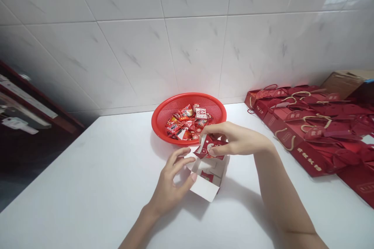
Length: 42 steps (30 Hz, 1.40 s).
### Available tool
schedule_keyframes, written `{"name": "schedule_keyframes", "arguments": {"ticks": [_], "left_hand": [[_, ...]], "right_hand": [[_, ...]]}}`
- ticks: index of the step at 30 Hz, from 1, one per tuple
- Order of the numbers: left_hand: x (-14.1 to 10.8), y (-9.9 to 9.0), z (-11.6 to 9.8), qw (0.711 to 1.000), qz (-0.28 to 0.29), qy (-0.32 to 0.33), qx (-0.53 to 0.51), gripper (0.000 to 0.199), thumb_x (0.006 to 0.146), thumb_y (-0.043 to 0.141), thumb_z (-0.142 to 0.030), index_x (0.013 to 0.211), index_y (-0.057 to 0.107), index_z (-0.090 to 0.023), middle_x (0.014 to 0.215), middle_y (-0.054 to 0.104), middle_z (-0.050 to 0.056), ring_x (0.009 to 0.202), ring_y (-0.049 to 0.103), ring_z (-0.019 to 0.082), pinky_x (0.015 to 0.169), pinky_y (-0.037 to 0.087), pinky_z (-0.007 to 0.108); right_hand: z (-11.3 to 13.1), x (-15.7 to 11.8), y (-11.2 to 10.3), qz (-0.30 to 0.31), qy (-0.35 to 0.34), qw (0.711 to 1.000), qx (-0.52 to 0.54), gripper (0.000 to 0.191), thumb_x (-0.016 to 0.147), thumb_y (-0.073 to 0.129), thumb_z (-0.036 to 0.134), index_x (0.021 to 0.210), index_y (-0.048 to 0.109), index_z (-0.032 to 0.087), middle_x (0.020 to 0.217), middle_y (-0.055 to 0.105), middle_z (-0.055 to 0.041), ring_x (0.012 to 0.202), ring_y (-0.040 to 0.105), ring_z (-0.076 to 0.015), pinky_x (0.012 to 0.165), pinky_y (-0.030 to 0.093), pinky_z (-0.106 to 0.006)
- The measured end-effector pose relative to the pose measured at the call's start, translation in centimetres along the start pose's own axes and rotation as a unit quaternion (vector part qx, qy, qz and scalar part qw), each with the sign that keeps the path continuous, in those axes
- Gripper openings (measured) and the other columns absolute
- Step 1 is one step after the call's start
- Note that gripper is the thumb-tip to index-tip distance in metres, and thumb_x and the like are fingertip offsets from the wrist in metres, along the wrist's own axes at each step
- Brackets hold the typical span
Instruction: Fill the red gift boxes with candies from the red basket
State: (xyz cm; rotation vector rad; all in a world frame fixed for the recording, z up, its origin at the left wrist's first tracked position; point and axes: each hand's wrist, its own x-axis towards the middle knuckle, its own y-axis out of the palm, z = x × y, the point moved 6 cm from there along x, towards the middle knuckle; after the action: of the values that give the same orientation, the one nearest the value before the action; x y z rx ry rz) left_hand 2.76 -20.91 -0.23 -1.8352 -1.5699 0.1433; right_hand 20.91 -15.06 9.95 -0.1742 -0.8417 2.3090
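Note:
An open box with a white inside [204, 188] stands in front of me on the white table, its flaps spread. Inside it lies a small red packet [207, 176], partly in shadow. My left hand [174, 175] is at the box's left side, fingers apart, the thumb by its near flap. Over the far part of the box, my right hand [229, 140] grips a red snack packet [208, 144] with white print between thumb and fingers. Just behind is a red plastic basket [159, 113] with several wrapped snacks [187, 121] in it.
Several dark red gift boxes [304, 155] with rope handles are packed together at the right. A cardboard box [339, 85] sits behind them. The tiled wall [195, 54] borders the table's back. Dark furniture [43, 105] stands at the left, beyond the table edge.

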Motion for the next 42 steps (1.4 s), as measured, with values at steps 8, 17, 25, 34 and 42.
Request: {"name": "schedule_keyframes", "arguments": {"ticks": [8,17,25,34,42], "left_hand": [[-1.1,1.1,1.5,1.000,-0.011,0.001,-0.027,0.024,0.092,0.062,-0.033,0.114,0.070,-0.027,0.138,0.056,0.012,0.126,0.060,0.029,0.102,0.054,0.043],[-1.5,1.7,1.6,0.999,0.002,0.007,-0.042,0.024,0.093,0.061,-0.034,0.114,0.070,-0.026,0.136,0.057,0.013,0.123,0.062,0.029,0.098,0.055,0.041],[-1.3,1.4,1.9,0.999,0.009,0.016,-0.041,0.025,0.093,0.061,-0.032,0.116,0.070,-0.026,0.136,0.058,0.012,0.124,0.062,0.027,0.097,0.056,0.039],[-1.4,1.5,0.9,0.999,0.024,0.037,-0.021,0.023,0.092,0.063,-0.030,0.114,0.070,-0.027,0.135,0.059,0.011,0.124,0.062,0.027,0.097,0.056,0.038],[-1.5,1.5,0.6,0.998,0.021,0.052,-0.012,0.024,0.092,0.063,-0.028,0.115,0.069,-0.028,0.136,0.059,0.011,0.125,0.061,0.026,0.097,0.056,0.038]], "right_hand": [[-0.6,0.2,0.3,0.030,-0.011,0.999,-0.028,0.014,0.084,0.061,0.013,0.097,0.066,0.017,0.081,0.063,0.0005,0.066,0.048,-0.0121,0.059,0.036,-0.024],[-0.6,0.1,0.4,0.061,0.012,0.996,-0.056,0.014,0.080,0.057,0.005,0.089,0.059,0.016,0.077,0.059,0.0023,0.065,0.046,-0.0107,0.058,0.033,-0.023],[-1.4,0.1,1.5,0.114,0.046,0.988,-0.094,0.017,0.080,0.057,0.003,0.081,0.051,0.018,0.073,0.054,0.0034,0.063,0.046,-0.0099,0.054,0.031,-0.023],[-2.1,-0.1,2.4,0.139,0.032,0.984,-0.106,0.015,0.079,0.058,0.003,0.079,0.058,0.018,0.066,0.058,0.0033,0.059,0.046,-0.0105,0.054,0.034,-0.023],[-0.8,0.1,1.5,0.109,0.016,0.989,-0.096,0.015,0.084,0.059,0.002,0.090,0.064,0.015,0.079,0.064,0.0003,0.068,0.052,-0.0107,0.060,0.037,-0.022]]}}
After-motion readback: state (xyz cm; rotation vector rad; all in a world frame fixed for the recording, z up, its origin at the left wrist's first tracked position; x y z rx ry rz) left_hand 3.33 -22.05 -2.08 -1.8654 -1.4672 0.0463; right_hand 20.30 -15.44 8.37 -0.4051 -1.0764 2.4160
